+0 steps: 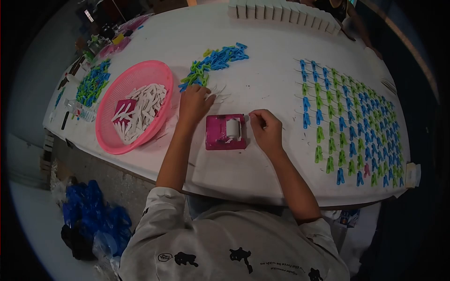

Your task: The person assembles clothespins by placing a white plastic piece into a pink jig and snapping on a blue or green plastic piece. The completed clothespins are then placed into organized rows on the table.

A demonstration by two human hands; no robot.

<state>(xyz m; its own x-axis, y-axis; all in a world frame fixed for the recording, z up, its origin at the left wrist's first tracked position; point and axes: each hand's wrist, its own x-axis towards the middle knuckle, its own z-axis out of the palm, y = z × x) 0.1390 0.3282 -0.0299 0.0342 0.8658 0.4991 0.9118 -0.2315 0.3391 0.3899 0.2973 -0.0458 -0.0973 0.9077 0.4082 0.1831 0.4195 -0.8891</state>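
My left hand [194, 103] reaches down beside several thin pale strands [222, 96], its thumb and index finger apart. Just beyond it lies a heap of blue and green clothespins [216, 61]. My right hand [267, 132] is closed, thumb against the curled fingers; whatever it pinches is too small or hidden to make out. Between the hands sits a magenta block [214, 136] with a white roll [233, 128] on it, which looks like a tape dispenser. The right hand is close to its right side.
At left a pink basket [104, 136] holds white strips. Further left is another clothespin pile [93, 84] beside a clear bottle [80, 110]. Rows of clothespins [342, 124] on thin strands cover the right. White boxes [276, 11] line the back, near another person's arm [360, 27].
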